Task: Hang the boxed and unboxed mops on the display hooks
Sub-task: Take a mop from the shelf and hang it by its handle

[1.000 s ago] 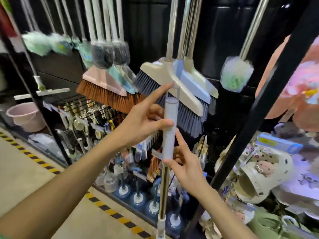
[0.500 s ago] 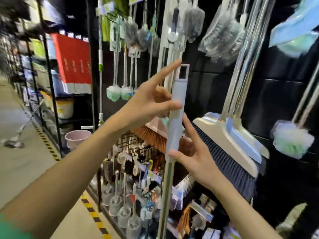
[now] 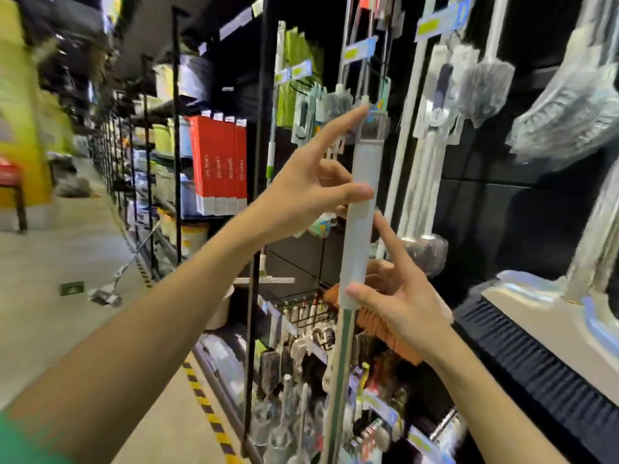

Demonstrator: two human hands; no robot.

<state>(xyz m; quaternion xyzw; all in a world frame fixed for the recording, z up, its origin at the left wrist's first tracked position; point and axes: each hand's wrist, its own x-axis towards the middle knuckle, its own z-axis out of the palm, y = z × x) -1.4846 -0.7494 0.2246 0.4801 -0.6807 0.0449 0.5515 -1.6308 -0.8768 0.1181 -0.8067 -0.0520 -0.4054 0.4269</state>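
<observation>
One mop handle (image 3: 360, 209); left hand (image 3: 301, 195), right hand (image 3: 398, 296) pinch it.

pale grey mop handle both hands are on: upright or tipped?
Near upright, top leaning slightly right. The pale grey mop handle runs almost vertically; left hand pinches it higher up, right hand at the grip's lower end.

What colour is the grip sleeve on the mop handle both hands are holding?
Pale grey-white, on the mop handle; the head view shows it.

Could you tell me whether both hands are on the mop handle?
Yes, the left hand and right hand both pinch the pale mop handle.
</observation>
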